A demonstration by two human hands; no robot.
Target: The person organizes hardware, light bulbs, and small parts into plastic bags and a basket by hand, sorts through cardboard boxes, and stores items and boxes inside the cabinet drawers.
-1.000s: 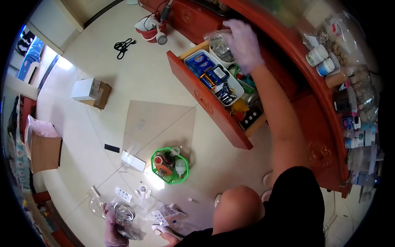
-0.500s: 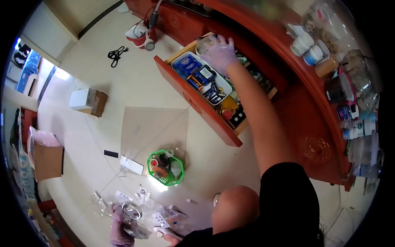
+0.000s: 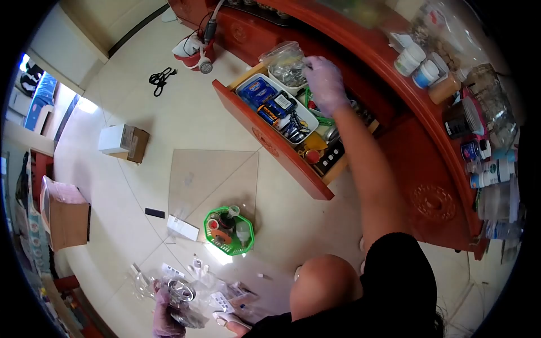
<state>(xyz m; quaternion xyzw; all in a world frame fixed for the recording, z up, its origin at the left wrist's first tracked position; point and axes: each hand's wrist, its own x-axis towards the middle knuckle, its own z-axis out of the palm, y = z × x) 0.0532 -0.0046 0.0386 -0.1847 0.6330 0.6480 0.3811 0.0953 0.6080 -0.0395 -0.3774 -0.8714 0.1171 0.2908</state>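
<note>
While One Gloved Hand Meets a Bag in the Drawer, the Other Grips Plastic Near the Floor

As the person's right hand (image 3: 327, 84) reaches over the open drawer (image 3: 298, 172), its gloved fingertips are drawn close together at the edge of a clear bag (image 3: 286, 65) filled with small greyish pieces. Whether they pinch it or merely touch it cannot be told. The bag rests in a white tub (image 3: 296, 90) at the drawer's far end. Beside the tub, along the drawer's front panel, lies a white tray (image 3: 314, 118) with blue packs (image 3: 259, 90) and loose batteries (image 3: 293, 129). Toward the drawer's near end sit a yellow item (image 3: 315, 141) and a black strip (image 3: 331, 158).

Well apart from the drawer, at the lower left of the view, the left hand (image 3: 163, 307), also gloved, has its fingers wrapped around clear plastic packaging (image 3: 193, 318); a shiny ring-shaped item (image 3: 181, 290) is just beside them.

Between the drawer and that hand stands a green basket (image 3: 253, 231) holding a white bulb (image 3: 243, 232) among other things. Left of the drawer, a black cable (image 3: 162, 81) lies on the floor; beyond its far end is a red bucket (image 3: 194, 60).
</note>
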